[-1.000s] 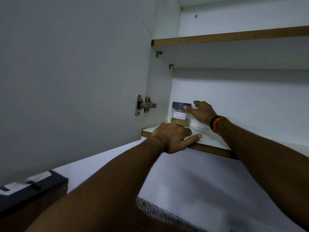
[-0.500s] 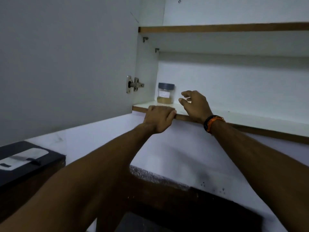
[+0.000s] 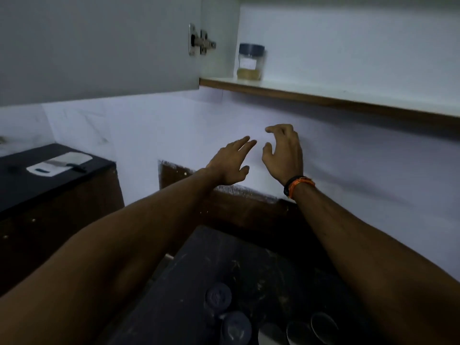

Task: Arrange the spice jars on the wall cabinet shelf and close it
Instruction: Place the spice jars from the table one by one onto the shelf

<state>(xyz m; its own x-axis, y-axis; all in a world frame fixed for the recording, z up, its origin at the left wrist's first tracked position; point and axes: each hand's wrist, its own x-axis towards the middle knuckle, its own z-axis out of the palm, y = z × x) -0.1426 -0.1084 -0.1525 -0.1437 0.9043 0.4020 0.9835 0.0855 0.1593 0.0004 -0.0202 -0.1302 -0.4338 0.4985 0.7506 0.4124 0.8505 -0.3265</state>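
One clear spice jar [image 3: 251, 62] with a dark lid, a white label and tan powder stands upright at the left end of the cabinet's bottom shelf [image 3: 323, 92]. The cabinet door [image 3: 99, 46] hangs wide open to the left on its metal hinge [image 3: 200, 43]. Both hands hover in the air below the shelf, in front of the white wall. My left hand [image 3: 230, 161] has its fingers stretched out and holds nothing. My right hand [image 3: 282, 151] is loosely curved and empty, an orange and black band on its wrist. Two more dark-lidded jars [image 3: 227, 311] stand on the dark counter below.
The dark counter [image 3: 199, 282] also carries metal cups [image 3: 312, 328] at the bottom edge. To the left, a black surface [image 3: 49, 170] bears a white cutting board with a knife [image 3: 59, 164].
Both hands have left the shelf and dropped below it; the right hand let go of the jar, which stays in place. My view has tilted down, showing the counter and more jars.
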